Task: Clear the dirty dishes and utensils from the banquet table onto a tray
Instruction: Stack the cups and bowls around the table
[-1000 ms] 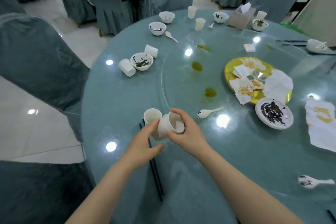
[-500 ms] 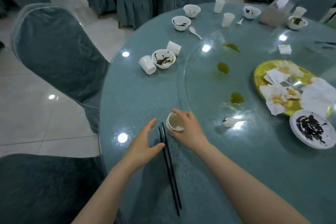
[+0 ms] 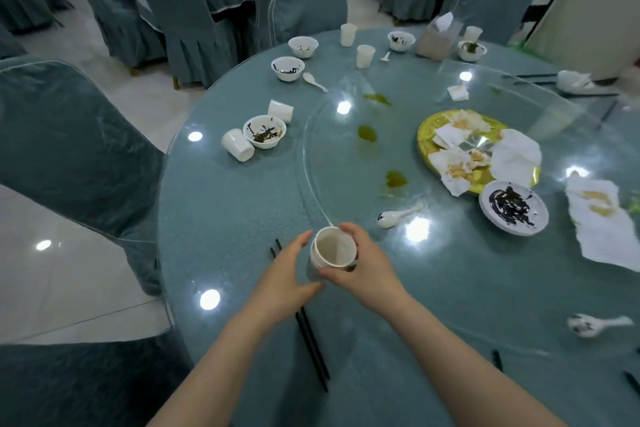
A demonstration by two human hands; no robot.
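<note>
The right hand [image 3: 363, 270] curls round a white cup [image 3: 333, 251], thumb on the near side and fingers wrapped over the far rim, holding it firmly. The cup stands nearly upright, its mouth tipped a little toward the camera, its long axis running up and down; whether a second cup is nested under it cannot be told. The left hand [image 3: 284, 281] lies against the cup's left side with fingers straight and together — touching, not gripping. Both hands are close to the near edge of the round table [image 3: 221, 218], just outside the rim of the glass turntable [image 3: 311, 184].

Under the left hand lies a pair of black chopsticks [image 3: 311, 347], their long axis running from the near edge away toward the turntable, leaning slightly left at the far end. Just right of the cup, on the turntable, a white spoon [image 3: 396, 217] lies with its bowl to the left and its handle pointing right and away. Farther right sit a small dirty plate [image 3: 513, 208] and, behind it, a yellow plate [image 3: 427, 130] heaped with soiled napkins. Toward the table's left edge a dirty bowl [image 3: 264, 132] stands between two tipped cups — one [image 3: 237, 145] lying on its side, mouth toward the near right. More bowls and cups ring the far edge.
</note>
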